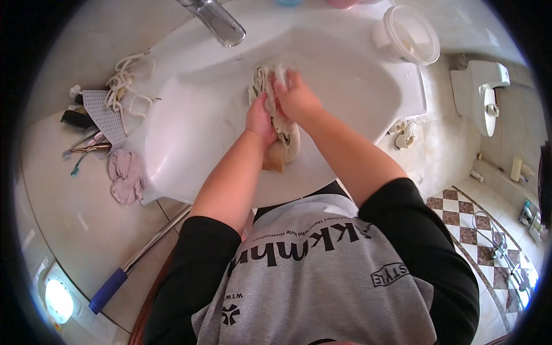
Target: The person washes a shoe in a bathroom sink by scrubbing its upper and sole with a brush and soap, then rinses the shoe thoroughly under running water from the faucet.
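Observation:
A bunched cream-coloured cloth item (278, 115) with a tan part at its lower end lies over the white sink basin (195, 115). My left hand (260, 122) is closed round its left side. On the upper right side, my right hand (295, 95) is closed on the same item, its fingertips slightly blurred by motion. Above and to the left of the hands is the metal faucet (221, 26). What lies between my palms is hidden.
A white tub (405, 35) stands on the sink's upper right rim. Left are tangled white cords (121, 86), a holder with toothbrushes (103, 118) and a pink cloth (126, 175). A blue-handled pole (109, 290) leans lower left; a toilet (480, 95) is right.

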The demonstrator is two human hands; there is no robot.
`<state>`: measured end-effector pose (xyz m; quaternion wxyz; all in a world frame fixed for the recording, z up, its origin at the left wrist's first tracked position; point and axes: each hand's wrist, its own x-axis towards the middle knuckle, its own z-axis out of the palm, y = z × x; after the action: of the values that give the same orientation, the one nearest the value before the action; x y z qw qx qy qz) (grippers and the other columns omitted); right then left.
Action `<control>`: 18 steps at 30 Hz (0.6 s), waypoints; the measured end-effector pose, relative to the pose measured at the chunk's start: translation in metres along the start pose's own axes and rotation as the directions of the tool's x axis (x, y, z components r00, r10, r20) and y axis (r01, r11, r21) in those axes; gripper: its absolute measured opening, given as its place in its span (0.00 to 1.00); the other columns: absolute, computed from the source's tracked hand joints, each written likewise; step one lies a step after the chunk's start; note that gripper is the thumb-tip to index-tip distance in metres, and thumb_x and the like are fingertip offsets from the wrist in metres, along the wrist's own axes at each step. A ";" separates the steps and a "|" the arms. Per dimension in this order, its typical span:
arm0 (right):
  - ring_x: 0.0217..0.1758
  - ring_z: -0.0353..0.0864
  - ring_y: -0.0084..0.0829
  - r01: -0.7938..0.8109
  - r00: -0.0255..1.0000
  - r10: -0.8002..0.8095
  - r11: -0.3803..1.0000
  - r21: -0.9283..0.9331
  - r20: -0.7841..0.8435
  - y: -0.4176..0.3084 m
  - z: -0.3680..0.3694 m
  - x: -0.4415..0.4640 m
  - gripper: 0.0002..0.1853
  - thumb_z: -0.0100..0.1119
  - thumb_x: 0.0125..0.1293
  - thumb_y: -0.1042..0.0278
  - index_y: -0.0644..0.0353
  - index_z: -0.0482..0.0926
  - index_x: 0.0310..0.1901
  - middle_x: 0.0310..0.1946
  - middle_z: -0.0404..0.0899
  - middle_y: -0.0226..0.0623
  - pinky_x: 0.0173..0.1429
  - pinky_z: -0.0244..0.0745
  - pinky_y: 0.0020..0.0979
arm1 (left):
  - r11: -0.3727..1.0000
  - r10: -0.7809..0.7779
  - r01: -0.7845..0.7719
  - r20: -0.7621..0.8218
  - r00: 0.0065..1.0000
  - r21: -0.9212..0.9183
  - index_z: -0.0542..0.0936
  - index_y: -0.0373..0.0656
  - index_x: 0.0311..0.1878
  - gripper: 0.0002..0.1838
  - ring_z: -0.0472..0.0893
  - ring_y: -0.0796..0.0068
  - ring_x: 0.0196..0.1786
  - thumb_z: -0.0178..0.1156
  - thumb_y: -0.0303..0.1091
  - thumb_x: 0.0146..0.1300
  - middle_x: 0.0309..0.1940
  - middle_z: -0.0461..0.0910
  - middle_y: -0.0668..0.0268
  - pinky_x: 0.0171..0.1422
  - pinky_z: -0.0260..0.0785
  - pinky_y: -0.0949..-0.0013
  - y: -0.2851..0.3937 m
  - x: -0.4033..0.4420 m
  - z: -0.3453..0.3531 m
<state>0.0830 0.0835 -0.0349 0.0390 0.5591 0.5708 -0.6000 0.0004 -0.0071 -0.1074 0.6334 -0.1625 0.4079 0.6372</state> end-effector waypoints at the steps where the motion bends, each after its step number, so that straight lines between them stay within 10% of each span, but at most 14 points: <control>1: 0.58 0.81 0.54 0.025 0.999 -0.040 0.927 -0.373 -0.034 0.008 0.006 -0.024 0.33 0.49 0.73 0.45 0.53 0.59 0.74 0.58 0.76 0.57 0.61 0.77 0.48 | 0.997 -0.072 0.072 0.003 0.997 -0.003 0.74 0.44 0.63 0.27 0.78 0.57 0.58 0.42 0.54 0.75 0.56 0.79 0.59 0.63 0.71 0.53 0.002 0.003 -0.005; 5: 0.60 0.79 0.54 0.166 0.986 -0.130 0.822 -0.544 0.104 0.042 0.015 -0.083 0.33 0.49 0.73 0.44 0.50 0.58 0.74 0.62 0.73 0.58 0.61 0.77 0.49 | 0.992 -0.075 0.085 -0.110 0.991 0.089 0.72 0.42 0.65 0.29 0.78 0.54 0.58 0.46 0.56 0.74 0.56 0.79 0.56 0.63 0.71 0.50 0.006 -0.008 0.004; 11: 0.62 0.78 0.56 0.007 0.979 -0.064 0.960 -0.279 -0.195 0.009 0.013 0.015 0.34 0.49 0.73 0.43 0.46 0.56 0.75 0.63 0.72 0.56 0.64 0.75 0.50 | 1.000 -0.002 0.002 -0.012 1.000 -0.024 0.71 0.43 0.68 0.29 0.78 0.54 0.60 0.49 0.54 0.73 0.57 0.79 0.57 0.64 0.71 0.48 -0.011 0.004 -0.007; 18: 0.53 0.84 0.49 0.115 0.991 -0.080 0.916 -0.384 0.107 0.039 -0.012 -0.070 0.33 0.53 0.70 0.41 0.44 0.62 0.73 0.53 0.82 0.53 0.57 0.78 0.45 | 0.992 0.006 0.018 -0.188 0.982 0.124 0.71 0.44 0.64 0.28 0.81 0.57 0.48 0.51 0.56 0.72 0.52 0.79 0.58 0.52 0.75 0.51 -0.003 -0.001 0.009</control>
<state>0.1435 0.0372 -0.0065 0.1446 0.4836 0.7034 -0.5004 0.0061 -0.0016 -0.1013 0.6031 -0.1832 0.5043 0.5903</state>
